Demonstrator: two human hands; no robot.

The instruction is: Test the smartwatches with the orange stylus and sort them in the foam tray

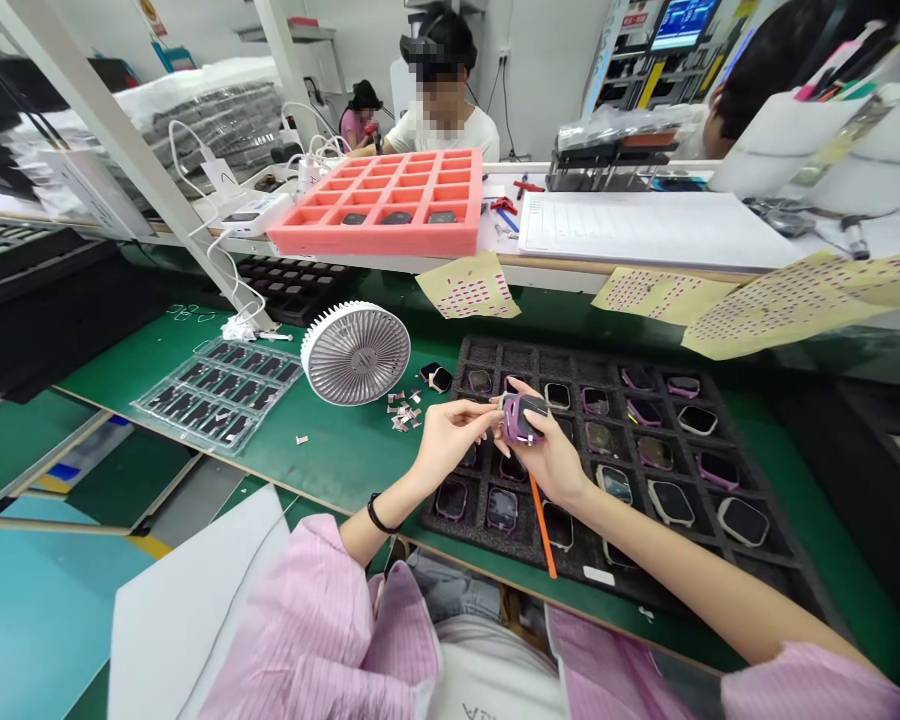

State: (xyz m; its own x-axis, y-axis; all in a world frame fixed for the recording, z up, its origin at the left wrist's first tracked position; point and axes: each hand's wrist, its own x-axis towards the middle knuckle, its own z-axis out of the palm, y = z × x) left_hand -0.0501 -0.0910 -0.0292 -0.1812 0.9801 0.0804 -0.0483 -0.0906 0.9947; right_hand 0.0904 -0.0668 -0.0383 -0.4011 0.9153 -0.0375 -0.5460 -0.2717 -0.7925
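My right hand (546, 458) grips a purple smartwatch case (521, 418) above a black foam tray (450, 535). My left hand (454, 445) pinches the case's left edge with its fingertips. The tray's pockets hold several watch cases (671, 503) in purple, black and pale tones, and my right hand hides some of them. An orange stick (544, 527) lies on the tray below my right wrist. Small metal parts (403, 410) lie scattered on the green mat (330, 445) to the left of my left hand.
A white desk fan (356, 352) and a plastic tray of dark parts (217, 395) stand on the green mat. Label sheets (467, 287) hang from the shelf edge. Above sits a pink foam tray (379, 205), with a seated person (442, 125) beyond it.
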